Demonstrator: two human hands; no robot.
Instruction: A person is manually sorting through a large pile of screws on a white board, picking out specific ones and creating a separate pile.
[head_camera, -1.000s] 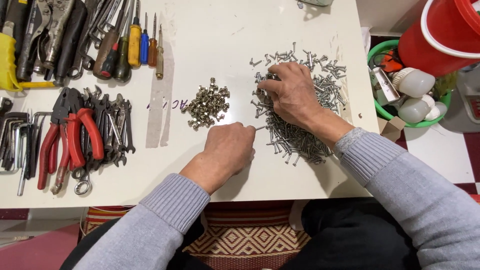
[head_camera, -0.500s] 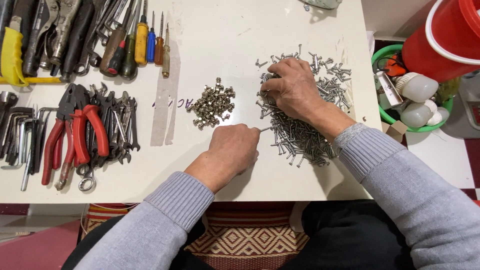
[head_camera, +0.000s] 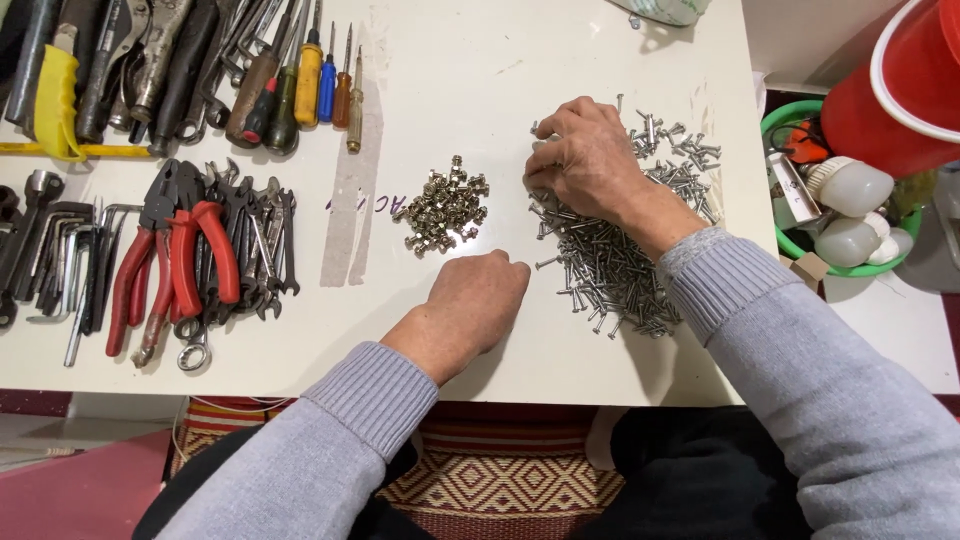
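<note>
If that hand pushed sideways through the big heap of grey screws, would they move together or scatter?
Probably scatter: the grey screws lie loose, crisscrossed, with strays already spread past the right hand. Being thin, round metal shafts on a smooth white table, single ones would likely roll or slide. Tangled ones may drag along in clumps.

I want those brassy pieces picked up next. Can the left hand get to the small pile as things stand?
Probably yes: the left hand rests as a loose fist just below the small pile, with only bare white table between them.
</note>
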